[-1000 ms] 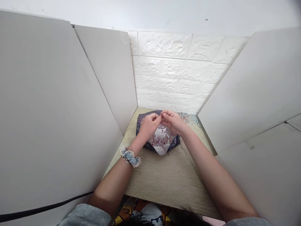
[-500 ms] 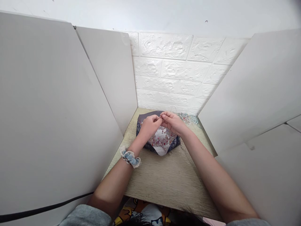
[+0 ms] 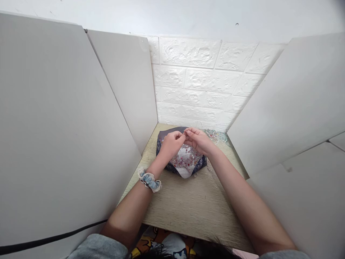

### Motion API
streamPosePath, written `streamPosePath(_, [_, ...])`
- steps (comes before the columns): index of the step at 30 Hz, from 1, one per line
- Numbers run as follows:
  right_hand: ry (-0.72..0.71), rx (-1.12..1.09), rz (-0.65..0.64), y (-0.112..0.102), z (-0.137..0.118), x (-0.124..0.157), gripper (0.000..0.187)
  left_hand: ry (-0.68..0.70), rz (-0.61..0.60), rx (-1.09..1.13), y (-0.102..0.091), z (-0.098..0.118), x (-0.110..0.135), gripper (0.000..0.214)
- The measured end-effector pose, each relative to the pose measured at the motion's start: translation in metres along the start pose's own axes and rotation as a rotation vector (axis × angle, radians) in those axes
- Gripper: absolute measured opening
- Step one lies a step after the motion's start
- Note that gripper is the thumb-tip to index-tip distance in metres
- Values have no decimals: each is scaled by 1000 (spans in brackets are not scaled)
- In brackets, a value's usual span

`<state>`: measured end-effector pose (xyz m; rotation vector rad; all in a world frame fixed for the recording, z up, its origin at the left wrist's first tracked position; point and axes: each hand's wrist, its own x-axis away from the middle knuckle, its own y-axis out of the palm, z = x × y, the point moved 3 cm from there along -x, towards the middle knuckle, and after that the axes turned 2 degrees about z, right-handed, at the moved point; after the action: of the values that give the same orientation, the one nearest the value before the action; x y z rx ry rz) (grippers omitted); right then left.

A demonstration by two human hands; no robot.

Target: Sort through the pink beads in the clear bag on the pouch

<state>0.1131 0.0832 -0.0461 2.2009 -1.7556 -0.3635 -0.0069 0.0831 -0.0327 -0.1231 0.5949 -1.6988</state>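
Note:
My left hand (image 3: 170, 144) and my right hand (image 3: 198, 140) meet fingertip to fingertip above a dark blue patterned tray (image 3: 199, 165) on the wooden table (image 3: 188, 201). The tray holds several small pink and red beads (image 3: 185, 158) on a white lining. Both hands pinch something tiny between them, too small to make out. A blue scrunchie (image 3: 150, 180) sits on my left wrist.
White boards wall in the table on the left (image 3: 67, 126) and right (image 3: 285, 100), with a white brick wall (image 3: 199, 86) behind. A pile of clear bluish beads (image 3: 217, 136) lies at the back right of the table. A black cable (image 3: 54, 237) runs at lower left.

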Motion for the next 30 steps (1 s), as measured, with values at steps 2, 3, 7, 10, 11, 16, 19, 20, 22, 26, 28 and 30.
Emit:
streamPosePath(2, [1, -9, -3, 0, 0, 0, 20, 3, 5, -1, 0, 0, 0, 27])
streamPosePath(3, [1, -12, -5, 0, 0, 0, 20, 4, 7, -2, 0, 0, 0, 28])
streamPosePath(7, [8, -25, -2, 1, -1, 0, 20, 4, 9, -2, 0, 0, 0, 28])
streamPosePath(10, [8, -34, 2, 0, 0, 1, 21, 1, 12, -4, 0, 1, 0, 29])
streamPosePath(11, [7, -37, 0, 0, 0, 0, 21, -1, 13, -3, 0, 1, 0, 29])
streamPosePath(16, [-2, -41, -13, -2, 1, 0, 19, 3, 15, 9, -1, 1, 0, 28])
streamPosePath(19, [-3, -39, -13, -3, 2, -1, 19, 3, 14, 18, 0, 0, 0, 27])
streamPosePath(20, [-2, -41, -13, -3, 2, -1, 19, 1, 15, 17, 0, 0, 0, 27])
streamPosePath(22, [0, -44, -13, -2, 2, -1, 19, -2, 18, 15, 0, 0, 0, 27])
streamPosePath(26, [5, -42, -8, -1, 1, -1, 20, -2, 20, 10, 0, 0, 0, 28])
streamPosePath(28, [4, -41, -6, -1, 0, 0, 21, 1, 19, 8, 0, 0, 0, 28])
streamPosePath(30, [3, -40, -6, 0, 0, 0, 20, 0, 19, 6, 0, 0, 0, 28])
